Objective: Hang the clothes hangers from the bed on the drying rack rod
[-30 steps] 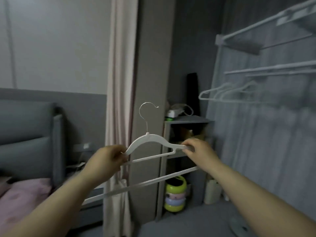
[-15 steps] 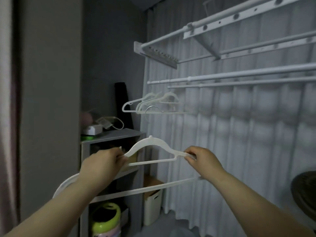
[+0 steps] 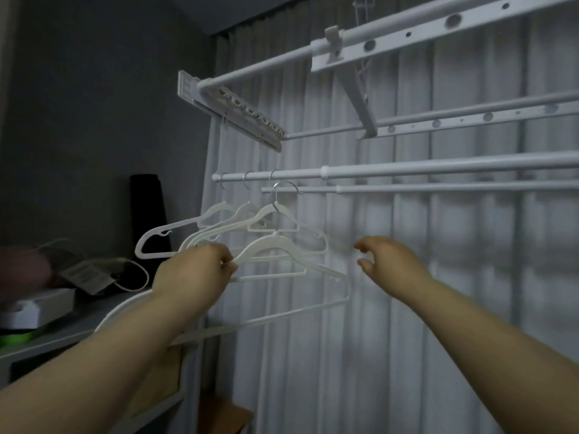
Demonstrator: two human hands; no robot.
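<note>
The white curtain (image 3: 438, 308) fills the room ahead of me, with grey wall (image 3: 94, 104) to its left, and the rack (image 3: 407, 29) stands in front of the curtain, up and forward of my hands. Its rod (image 3: 407, 170) runs left to right across my view, with a thinner rod (image 3: 438, 188) just below and nearer to me. Low on my left is a cluttered shelf (image 3: 78, 330). Three hung hangers (image 3: 219, 210) crowd the rod's left end. The hanger (image 3: 269, 244) I carry lies along the same line as the rods, its hook (image 3: 283, 184) up at the thinner rod's height; I cannot tell whether it is over it. A second hanger (image 3: 282, 317) droops beneath, tilted down to the left. My left hand (image 3: 200, 270) is nearer, gripping the hanger's left shoulder. My right hand (image 3: 388, 261) holds nothing, fingers loosely curled, just off the right shoulder and apart from it. I judge the hook needs a short lift up and away from me, clear of the three hung ones.
</note>
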